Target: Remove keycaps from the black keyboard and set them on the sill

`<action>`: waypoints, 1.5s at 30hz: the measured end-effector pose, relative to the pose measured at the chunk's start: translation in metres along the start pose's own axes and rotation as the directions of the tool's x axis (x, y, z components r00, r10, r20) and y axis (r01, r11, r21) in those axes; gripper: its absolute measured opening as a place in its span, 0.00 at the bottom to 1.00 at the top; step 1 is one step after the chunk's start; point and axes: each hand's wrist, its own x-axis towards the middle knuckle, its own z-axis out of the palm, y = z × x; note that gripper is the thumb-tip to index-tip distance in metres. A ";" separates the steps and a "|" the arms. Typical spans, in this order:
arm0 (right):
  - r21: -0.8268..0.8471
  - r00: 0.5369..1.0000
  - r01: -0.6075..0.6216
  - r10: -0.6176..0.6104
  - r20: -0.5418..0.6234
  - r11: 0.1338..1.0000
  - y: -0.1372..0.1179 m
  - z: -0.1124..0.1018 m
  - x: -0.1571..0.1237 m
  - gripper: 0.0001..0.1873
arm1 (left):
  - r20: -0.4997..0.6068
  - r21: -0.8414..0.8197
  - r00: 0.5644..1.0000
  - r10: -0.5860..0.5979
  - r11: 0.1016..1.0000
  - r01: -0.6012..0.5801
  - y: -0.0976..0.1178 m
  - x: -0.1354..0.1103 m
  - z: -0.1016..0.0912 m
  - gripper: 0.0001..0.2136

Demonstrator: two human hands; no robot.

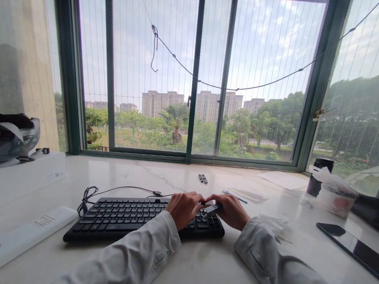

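Observation:
A black keyboard [120, 216] lies on the white marble-patterned tabletop. My left hand [184, 208] is over its right part, with thumb and fingertips pinched at a small black piece, perhaps a keycap [203, 204]. Just beside it, my right hand [232, 210] is closed on a small flat tool [213, 209], dark with a greyish part, angled down toward the number keys. Its exact kind I cannot make out. The two hands' fingertips almost meet. Farther back, several loose black keycaps [203, 178] lie grouped on the table.
A blue pen-like stick [234, 196] lies behind my right hand, near crumpled tissue [274, 224]. The keyboard cable [87, 198] coils at left by a white power strip [19, 240]. At right are a phone [358, 252], a plastic tub [335, 198] and a black cup [315, 189].

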 end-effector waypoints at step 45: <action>0.060 1.000 -0.013 0.012 0.017 0.998 -0.001 0.000 0.000 0.15 | 0.066 -0.011 0.997 -0.024 1.000 0.025 0.004 0.000 -0.005 0.13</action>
